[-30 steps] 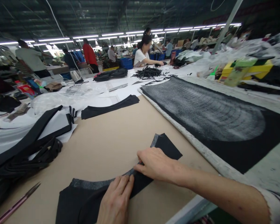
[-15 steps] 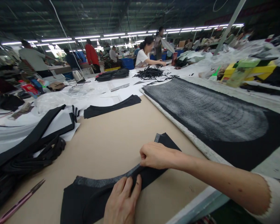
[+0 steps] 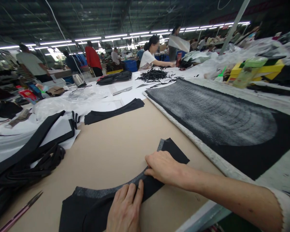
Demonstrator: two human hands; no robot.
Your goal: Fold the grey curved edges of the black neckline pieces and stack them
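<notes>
A curved black fabric piece (image 3: 96,206) lies on the tan board, with a grey, speckled strip (image 3: 99,192) along its inner edge. My left hand (image 3: 127,206) rests flat on the cloth near its middle, fingers stretched out over the fold. Just right of it, my right hand (image 3: 160,166) has its fingers curled and pinched at the curved edge. The fingertips of the right hand partly hide the edge there. Beyond that hand, the squared end (image 3: 175,149) of the piece lies flat on the board.
Pink-handled scissors (image 3: 23,211) lie at the lower left, near a heap of black strips (image 3: 36,170). Another curved black piece (image 3: 114,111) sits at the board's far edge. On the right is a large chalky black cloth (image 3: 219,119). A co-worker (image 3: 148,58) sits across the table.
My right hand has shifted slightly down along the curved edge, uncovering more of the strip at the far end. The left hand stays pressed on the fabric. The view has turned slightly.
</notes>
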